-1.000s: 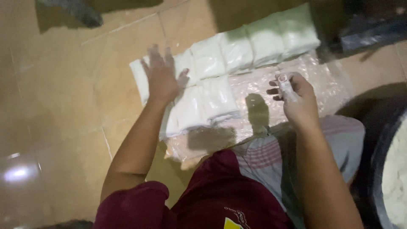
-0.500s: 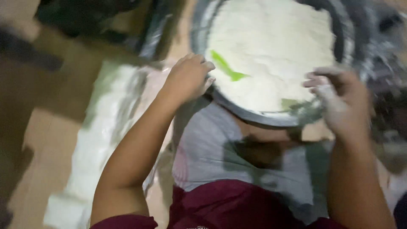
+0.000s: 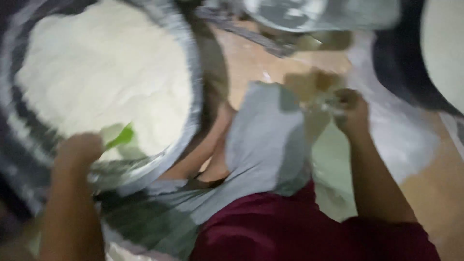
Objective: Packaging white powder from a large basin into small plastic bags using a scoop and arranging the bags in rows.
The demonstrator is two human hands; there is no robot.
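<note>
The person's maroon top [image 3: 309,232] and grey cloth [image 3: 263,145] over the lap are filling the near edge, and everything else is lying around the big metal basin [image 3: 193,92], one of its kind in full view.

The left hand [image 3: 79,150] is resting at the near rim of the basin, fingers curled together; motion blur is hiding whether it is pinching anything, so I cannot tell. Just beside it, inside the basin's near edge, one green scoop [image 3: 121,137] is lying in the white powder [image 3: 106,77], its long axis slanting from the hand up toward the basin's far right side. The powder is filling the basin in a single broad mound.

To the right of the basin, well apart from it, the right hand [image 3: 350,108] is hovering over the lap with fingers bunched around something pale and blurred; what it is pinching cannot be told.

Farther off, beyond the basin's far right rim, a second, shiny metal vessel [image 3: 319,14] is sitting on the tan floor [image 3: 256,58], and one dark container [image 3: 435,53] with pale contents is standing at the far right.
</note>
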